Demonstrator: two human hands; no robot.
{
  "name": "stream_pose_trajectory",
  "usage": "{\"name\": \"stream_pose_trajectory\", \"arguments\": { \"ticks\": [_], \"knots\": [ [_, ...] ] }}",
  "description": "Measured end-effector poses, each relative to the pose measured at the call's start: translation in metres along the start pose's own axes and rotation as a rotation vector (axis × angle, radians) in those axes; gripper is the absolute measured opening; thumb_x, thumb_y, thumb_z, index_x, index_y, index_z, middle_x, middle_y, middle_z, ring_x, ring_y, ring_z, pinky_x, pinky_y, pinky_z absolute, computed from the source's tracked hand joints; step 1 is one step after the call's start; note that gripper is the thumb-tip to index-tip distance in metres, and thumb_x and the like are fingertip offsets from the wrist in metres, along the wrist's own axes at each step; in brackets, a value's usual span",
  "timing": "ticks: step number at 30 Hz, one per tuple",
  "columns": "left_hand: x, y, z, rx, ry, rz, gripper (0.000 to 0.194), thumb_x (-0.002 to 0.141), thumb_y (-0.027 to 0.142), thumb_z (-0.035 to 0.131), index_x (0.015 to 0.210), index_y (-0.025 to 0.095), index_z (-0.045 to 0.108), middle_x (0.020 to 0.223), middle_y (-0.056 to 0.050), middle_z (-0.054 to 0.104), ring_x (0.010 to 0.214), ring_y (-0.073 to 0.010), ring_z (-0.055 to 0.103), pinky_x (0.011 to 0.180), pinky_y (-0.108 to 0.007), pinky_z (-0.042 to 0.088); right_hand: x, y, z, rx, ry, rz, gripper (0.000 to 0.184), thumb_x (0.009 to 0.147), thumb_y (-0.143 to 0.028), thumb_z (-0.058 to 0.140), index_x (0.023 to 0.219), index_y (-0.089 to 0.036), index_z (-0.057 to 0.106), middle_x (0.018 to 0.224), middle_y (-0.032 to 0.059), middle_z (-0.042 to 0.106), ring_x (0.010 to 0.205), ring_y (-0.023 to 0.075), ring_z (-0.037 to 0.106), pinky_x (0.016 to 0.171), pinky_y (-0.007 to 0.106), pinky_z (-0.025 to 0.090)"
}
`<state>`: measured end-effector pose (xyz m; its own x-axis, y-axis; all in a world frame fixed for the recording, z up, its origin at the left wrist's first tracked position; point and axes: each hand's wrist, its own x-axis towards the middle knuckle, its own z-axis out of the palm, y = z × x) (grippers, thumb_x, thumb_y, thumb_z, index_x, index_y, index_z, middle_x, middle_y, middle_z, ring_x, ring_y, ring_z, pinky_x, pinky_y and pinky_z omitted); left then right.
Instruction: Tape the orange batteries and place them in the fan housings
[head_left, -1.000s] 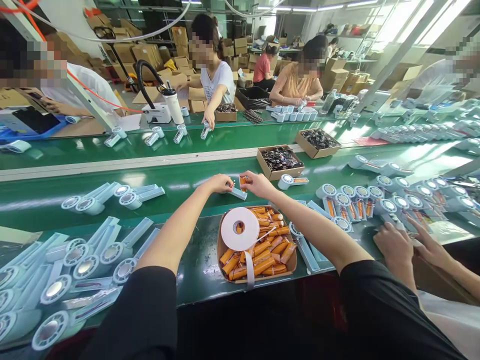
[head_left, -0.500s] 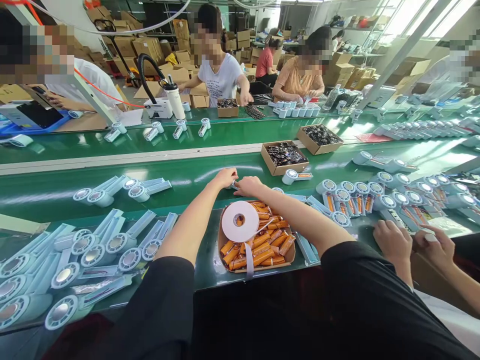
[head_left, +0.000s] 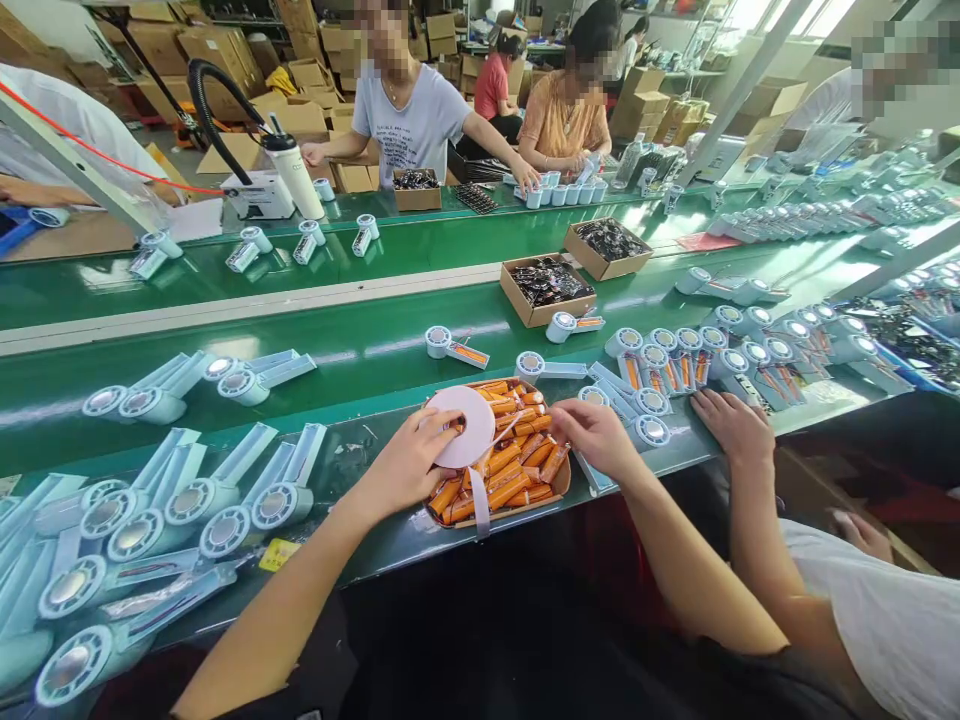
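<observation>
My left hand grips a white roll of tape by its left side, fingers at the centre hole. The roll sits over a cardboard box full of orange-wrapped batteries. A loose strip of tape hangs over the front of the box. Above the box's right edge is my right hand, its fingers bent together by the batteries; what they hold, if anything, is hidden. Beyond the box, a light-blue fan body with an orange battery in its handle lies on the green belt.
Several fan bodies crowd the left bench, and more stand at the right. Two cartons of black parts are on the belt. A co-worker's hand rests close on my right. Other people work across the line.
Both my hands have come back from the belt to the battery box. The fan body they were at now lies on the belt. My left hand has taken hold of the tape roll.
</observation>
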<state>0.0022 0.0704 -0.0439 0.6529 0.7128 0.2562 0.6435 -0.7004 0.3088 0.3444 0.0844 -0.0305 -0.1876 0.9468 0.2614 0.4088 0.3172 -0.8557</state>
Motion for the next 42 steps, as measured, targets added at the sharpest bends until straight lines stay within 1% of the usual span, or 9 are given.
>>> {"name": "stream_pose_trajectory", "arguments": {
  "ticks": [5,8,11,16,23,27,33,38,42],
  "knots": [
    [-0.01,0.007,-0.004,-0.15,0.184,-0.136,0.048,0.093,0.036,0.075,0.137,0.022,0.063,0.142,-0.015,0.064,0.149,-0.0379,0.043,0.12,-0.062,0.047,0.02,-0.014,0.05,-0.499,-0.07,-0.172,0.033,0.094,-0.03,0.076,0.126,-0.026,0.078,0.123,0.0118,0.076,0.114,0.0312,0.069,0.1,0.047,0.059],
    [-0.022,0.008,-0.009,-0.158,0.306,-0.239,0.045,0.095,0.039,0.072,0.136,0.023,0.061,0.136,-0.014,0.067,0.146,-0.0371,0.048,0.118,-0.062,0.048,0.042,-0.021,0.062,-0.607,-0.171,-0.199,0.026,0.095,-0.019,0.073,0.118,-0.027,0.082,0.121,0.0128,0.077,0.118,0.0325,0.066,0.105,0.05,0.055],
    [-0.038,0.013,-0.008,-0.082,0.362,-0.319,0.045,0.093,0.041,0.075,0.134,0.025,0.063,0.131,-0.013,0.069,0.141,-0.0372,0.052,0.115,-0.06,0.052,0.046,-0.024,0.058,-0.233,-0.113,-0.141,0.019,0.094,-0.027,0.077,0.111,-0.027,0.084,0.11,0.0086,0.081,0.107,0.027,0.071,0.102,0.046,0.058],
    [-0.055,0.026,-0.005,0.045,0.431,-0.28,0.044,0.093,0.042,0.077,0.132,0.027,0.064,0.122,-0.011,0.071,0.132,-0.0359,0.055,0.108,-0.057,0.056,0.032,-0.041,0.045,0.509,-0.074,0.064,0.042,0.08,-0.055,0.088,0.107,-0.024,0.083,0.101,0.0044,0.082,0.095,0.0229,0.078,0.09,0.04,0.065],
    [-0.053,0.044,0.003,-0.153,0.517,-0.37,0.04,0.095,0.041,0.071,0.13,0.026,0.059,0.125,-0.011,0.067,0.13,-0.0328,0.057,0.105,-0.051,0.058,0.012,-0.069,0.046,0.526,0.122,-0.026,0.035,0.075,-0.046,0.094,0.101,-0.027,0.081,0.098,0.0017,0.082,0.09,0.0214,0.079,0.085,0.038,0.067],
    [-0.038,0.063,0.009,-0.474,0.624,-0.417,0.045,0.096,0.042,0.065,0.136,0.025,0.054,0.133,-0.012,0.061,0.127,-0.028,0.062,0.105,-0.045,0.057,-0.007,-0.074,0.055,0.739,0.007,0.046,0.034,0.081,-0.042,0.092,0.101,-0.026,0.07,0.097,0.0018,0.083,0.084,0.0221,0.082,0.08,0.038,0.068],
    [-0.009,0.08,0.008,-0.832,0.809,-0.373,0.048,0.071,0.043,0.09,0.108,0.024,0.066,0.113,-0.006,0.066,0.115,-0.03,0.065,0.109,-0.052,0.053,-0.025,-0.078,0.073,0.889,-0.185,0.237,0.045,0.08,-0.052,0.091,0.113,-0.025,0.074,0.102,0.0061,0.084,0.097,0.027,0.081,0.096,0.047,0.064],
    [0.004,0.09,0.002,-1.15,0.798,-0.44,0.039,0.08,0.04,0.087,0.113,0.029,0.073,0.106,-0.004,0.074,0.12,-0.0288,0.068,0.115,-0.054,0.052,-0.033,-0.075,0.086,0.971,-0.24,0.287,0.046,0.084,-0.062,0.084,0.11,-0.024,0.081,0.106,0.0081,0.084,0.097,0.0282,0.08,0.096,0.048,0.063],
    [0.003,0.09,-0.003,-1.159,0.741,-0.481,0.04,0.079,0.043,0.088,0.114,0.029,0.075,0.111,-0.005,0.077,0.123,-0.0317,0.069,0.116,-0.057,0.053,-0.036,-0.073,0.09,1.009,-0.253,0.311,0.046,0.082,-0.061,0.085,0.111,-0.026,0.082,0.106,0.0072,0.084,0.094,0.0269,0.079,0.092,0.045,0.063]
  ]
}}
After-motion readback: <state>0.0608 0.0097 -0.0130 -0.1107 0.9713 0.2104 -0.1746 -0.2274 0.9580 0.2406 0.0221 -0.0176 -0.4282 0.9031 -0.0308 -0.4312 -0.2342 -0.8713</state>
